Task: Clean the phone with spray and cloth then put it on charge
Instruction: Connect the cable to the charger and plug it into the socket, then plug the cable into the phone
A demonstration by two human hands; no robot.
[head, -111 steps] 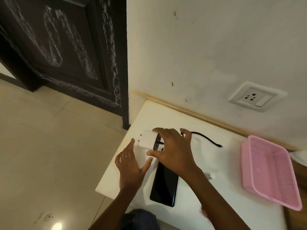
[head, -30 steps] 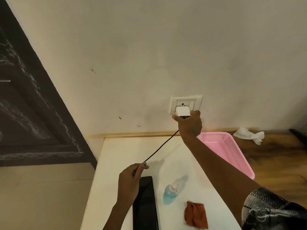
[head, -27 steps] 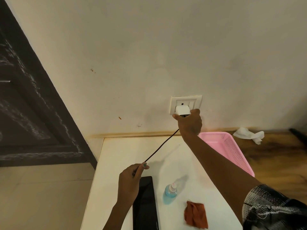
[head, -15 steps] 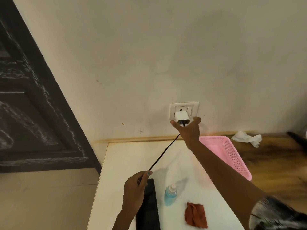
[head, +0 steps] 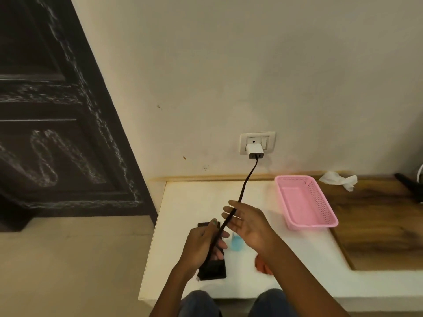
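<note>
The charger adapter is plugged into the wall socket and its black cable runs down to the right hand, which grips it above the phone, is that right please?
Not quite. The head view shows the charger adapter plugged into the wall socket, but the left hand grips the black cable above the phone; the right hand is open beside it.

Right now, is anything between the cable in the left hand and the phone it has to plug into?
Nothing visible blocks it. The left hand grips the cable directly over the phone, and the open right hand touches the cable higher up. The spray bottle stands beside the phone, clear of it.
</note>
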